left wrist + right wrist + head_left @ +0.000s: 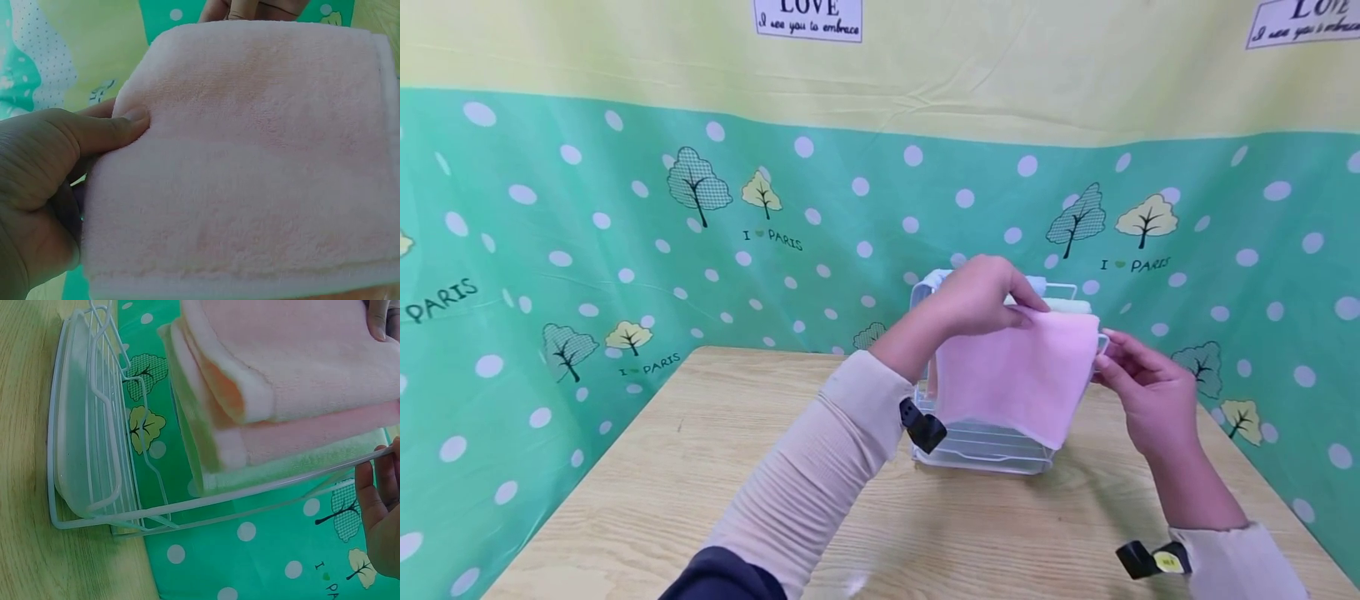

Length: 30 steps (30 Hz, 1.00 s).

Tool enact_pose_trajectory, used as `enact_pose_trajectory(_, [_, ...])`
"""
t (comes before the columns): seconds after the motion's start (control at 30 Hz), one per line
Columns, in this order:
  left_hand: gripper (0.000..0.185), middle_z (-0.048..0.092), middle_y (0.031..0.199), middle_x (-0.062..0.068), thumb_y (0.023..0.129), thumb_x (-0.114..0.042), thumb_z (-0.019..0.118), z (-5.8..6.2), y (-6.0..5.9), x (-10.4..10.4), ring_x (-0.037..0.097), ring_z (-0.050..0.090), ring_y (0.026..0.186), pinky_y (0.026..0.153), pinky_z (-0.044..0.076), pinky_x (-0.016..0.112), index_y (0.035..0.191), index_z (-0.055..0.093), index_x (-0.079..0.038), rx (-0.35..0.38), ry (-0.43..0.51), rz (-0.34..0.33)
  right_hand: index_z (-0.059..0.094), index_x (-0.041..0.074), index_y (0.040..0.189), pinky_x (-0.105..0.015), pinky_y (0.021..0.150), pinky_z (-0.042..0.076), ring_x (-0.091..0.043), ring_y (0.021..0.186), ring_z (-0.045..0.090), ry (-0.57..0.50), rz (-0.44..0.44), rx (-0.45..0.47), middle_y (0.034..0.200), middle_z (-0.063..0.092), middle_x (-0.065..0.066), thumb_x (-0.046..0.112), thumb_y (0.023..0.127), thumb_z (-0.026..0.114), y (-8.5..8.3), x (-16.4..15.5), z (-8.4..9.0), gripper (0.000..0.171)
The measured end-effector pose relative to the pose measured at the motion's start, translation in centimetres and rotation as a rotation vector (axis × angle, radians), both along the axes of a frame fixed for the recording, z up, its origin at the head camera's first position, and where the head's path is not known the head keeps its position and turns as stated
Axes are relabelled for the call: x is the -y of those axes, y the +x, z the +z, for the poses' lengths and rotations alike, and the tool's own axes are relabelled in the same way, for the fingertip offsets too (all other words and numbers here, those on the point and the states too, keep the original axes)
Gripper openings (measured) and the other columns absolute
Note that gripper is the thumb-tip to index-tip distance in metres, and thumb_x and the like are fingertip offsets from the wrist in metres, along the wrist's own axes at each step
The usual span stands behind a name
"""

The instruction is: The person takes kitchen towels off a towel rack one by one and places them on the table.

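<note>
1 printed backdrop (737,275), yellow above and green below with pale dots and trees, begins at the far left and runs behind everything. before it, the wooden table (662,450) spreads from 8 o'clock round to 4 o'clock. 1 pale left sleeve (820,467) reaches up from 7 o'clock, with 1 black wrist device (922,425) at its end.

next comes 1 white wire rack (992,454) with a shallow tray at its base, standing on the table. 1 pale blue towel (923,289) lies over its top, at 10 o'clock from the pink towel (1018,379) and partly hidden by the left hand (981,298). that hand is at 11 o'clock from the pink towel, thumb and fingers closed together on its upper edge.

the pink towel hangs at the near side of the rack, above the tray, its lower edge tilted and loose. the right wrist view shows 2 pink layers; i cannot tell if both belong to 1 towel. 1 pale green towel (1067,306) lies just behind, at 1 o'clock.

at 3 o'clock from the pink towel, the right hand (1153,400) has its fingers and thumb bent round the rack's white frame. 1 pale right sleeve (1240,562) enters from 5 o'clock.
</note>
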<state>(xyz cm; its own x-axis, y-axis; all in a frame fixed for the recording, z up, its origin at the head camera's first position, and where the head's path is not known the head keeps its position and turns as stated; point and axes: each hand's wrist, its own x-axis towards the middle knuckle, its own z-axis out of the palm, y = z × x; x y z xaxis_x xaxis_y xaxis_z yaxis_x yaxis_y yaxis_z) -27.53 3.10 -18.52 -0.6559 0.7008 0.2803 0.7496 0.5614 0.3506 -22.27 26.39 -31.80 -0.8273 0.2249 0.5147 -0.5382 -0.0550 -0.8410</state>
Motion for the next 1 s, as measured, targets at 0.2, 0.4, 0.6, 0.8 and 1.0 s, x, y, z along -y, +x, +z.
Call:
enact_pose_trajectory(0.2, [0.024,0.072,0.105,-0.012,0.087,-0.014,0.075,0.2,0.0,0.4,0.001,0.059,0.099,0.075,0.047,0.014,0.110,0.077,-0.024,0.027,0.113,0.036,0.062,-0.010,0.122,-0.025,0.070,0.057,-0.015,0.078,0.061,-0.015,0.006,-0.022,0.089,0.064,-0.007,-0.008,0.087,0.067,-0.2,0.0,-0.2,0.036])
enact_pose_trajectory(0.4, [0.021,0.073,0.103,-0.006,0.087,-0.012,0.075,0.3,-0.2,1.2,0.000,0.061,0.095,0.072,0.049,0.015,0.107,0.078,-0.018,0.040,0.261,-0.003,0.063,-0.008,0.123,-0.024,0.070,0.057,-0.014,0.078,0.062,-0.011,-0.005,-0.012,0.090,0.065,-0.007,-0.006,0.086,0.069,-0.1,0.1,-0.1,0.037])
enact_pose_trajectory(0.6, [0.017,0.073,0.088,-0.002,0.086,-0.004,0.073,-0.2,-0.1,2.1,0.007,0.057,0.068,0.056,0.047,0.020,0.099,0.079,-0.012,0.188,0.437,0.013,0.063,-0.005,0.123,-0.024,0.071,0.057,-0.014,0.080,0.061,-0.018,-0.026,0.034,0.090,0.064,-0.005,-0.002,0.086,0.071,0.2,0.1,-0.1,0.038])
enact_pose_trajectory(0.8, [0.022,0.058,0.059,0.008,0.086,0.003,0.068,-1.2,-0.1,3.0,0.014,0.047,0.050,0.047,0.045,0.022,0.100,0.078,-0.009,0.347,0.560,0.029,0.062,-0.008,0.122,-0.025,0.070,0.057,-0.014,0.078,0.060,-0.038,-0.015,-0.002,0.088,0.064,-0.006,-0.007,0.086,0.069,0.1,0.2,-0.1,0.037])
enact_pose_trajectory(1.0, [0.021,0.059,0.061,0.011,0.084,0.004,0.067,-1.7,0.0,3.8,0.017,0.049,0.053,0.048,0.051,0.027,0.099,0.078,-0.007,0.384,0.698,0.007,0.062,-0.010,0.121,-0.025,0.070,0.057,-0.014,0.077,0.062,-0.051,-0.006,-0.037,0.087,0.066,-0.007,-0.010,0.086,0.067,-0.1,0.3,-0.1,0.035])
